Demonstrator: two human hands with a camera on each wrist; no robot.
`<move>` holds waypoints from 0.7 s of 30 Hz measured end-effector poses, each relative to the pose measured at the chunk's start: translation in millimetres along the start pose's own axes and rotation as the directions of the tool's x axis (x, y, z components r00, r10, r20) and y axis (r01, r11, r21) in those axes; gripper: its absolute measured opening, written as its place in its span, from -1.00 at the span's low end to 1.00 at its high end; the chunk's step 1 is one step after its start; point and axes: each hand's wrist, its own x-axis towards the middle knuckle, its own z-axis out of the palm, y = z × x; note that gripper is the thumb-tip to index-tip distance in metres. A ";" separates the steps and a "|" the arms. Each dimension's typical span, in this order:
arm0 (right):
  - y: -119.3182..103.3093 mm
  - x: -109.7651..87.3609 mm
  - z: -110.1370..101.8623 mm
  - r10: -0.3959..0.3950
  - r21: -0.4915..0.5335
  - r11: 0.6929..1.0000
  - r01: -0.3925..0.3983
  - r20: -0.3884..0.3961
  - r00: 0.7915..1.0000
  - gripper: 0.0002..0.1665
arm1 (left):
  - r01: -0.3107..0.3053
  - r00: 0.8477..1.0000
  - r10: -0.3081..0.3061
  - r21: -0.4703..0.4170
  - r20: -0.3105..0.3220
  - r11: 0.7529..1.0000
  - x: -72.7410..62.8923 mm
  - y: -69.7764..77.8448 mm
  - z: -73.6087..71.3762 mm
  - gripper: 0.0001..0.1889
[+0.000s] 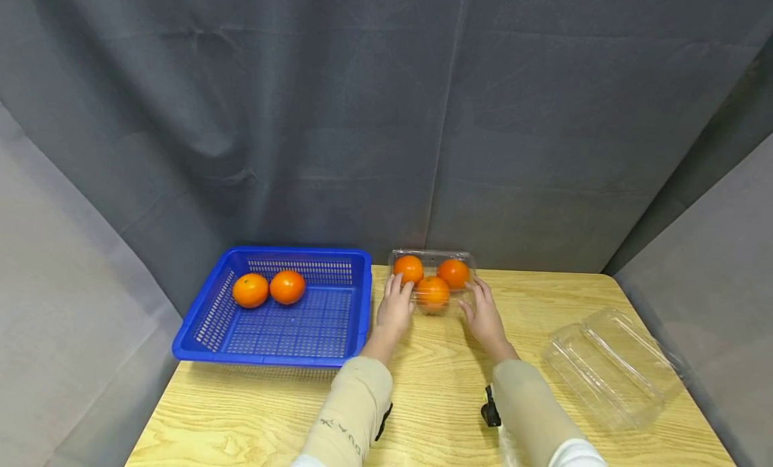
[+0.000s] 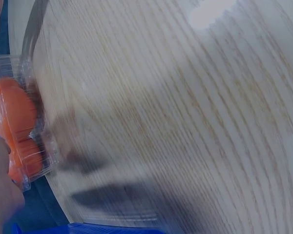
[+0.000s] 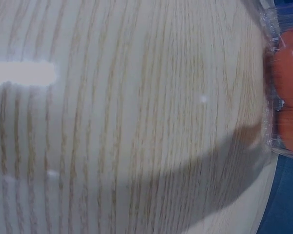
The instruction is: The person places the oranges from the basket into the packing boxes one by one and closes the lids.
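Observation:
A clear plastic fruit box (image 1: 431, 254) stands at the table's far edge with three oranges (image 1: 433, 294) in it. My left hand (image 1: 395, 311) holds its left side, fingers along the edge and thumb towards the front. On the opposite side my right hand (image 1: 485, 319) grips the box, its thumb at the front corner. In the left wrist view, the left hand (image 2: 2, 187) overlaps the box (image 2: 49, 151) and the oranges (image 2: 14, 114) show through the plastic. At the right wrist view's edge are the box (image 3: 269, 122) and oranges (image 3: 290, 73), slightly blurred.
A blue plastic basket (image 1: 272, 360) sits left of the box, with two more oranges (image 1: 287, 287) in its far left part. At the right lies another clear plastic box (image 1: 612, 370), spread open. A grey curtain (image 1: 362, 151) hangs behind the wooden table (image 1: 441, 386).

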 end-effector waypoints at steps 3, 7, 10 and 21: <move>1.3 1.0 0.6 0.024 -0.016 1.000 -0.024 0.023 0.999 -0.49 | 0.004 1.000 -0.004 -0.009 0.021 1.000 0.6 -1.1 -0.3 -0.54; 0.9 0.0 0.6 -0.008 -0.012 1.000 0.008 0.002 1.000 -0.50 | 0.005 0.999 -0.004 -0.020 0.035 1.000 1.0 -1.4 -1.4 -0.54; -3.0 -1.3 -1.7 -0.057 -0.029 0.998 0.055 -0.041 0.998 -0.53 | 0.013 0.999 -0.012 -0.028 0.045 1.000 0.9 -0.7 -3.8 -0.53; -19.5 -5.1 -17.3 0.075 -0.123 0.991 -0.053 0.183 0.980 -0.36 | -0.005 0.999 0.003 0.045 0.055 0.999 -0.7 0.7 -6.2 -0.50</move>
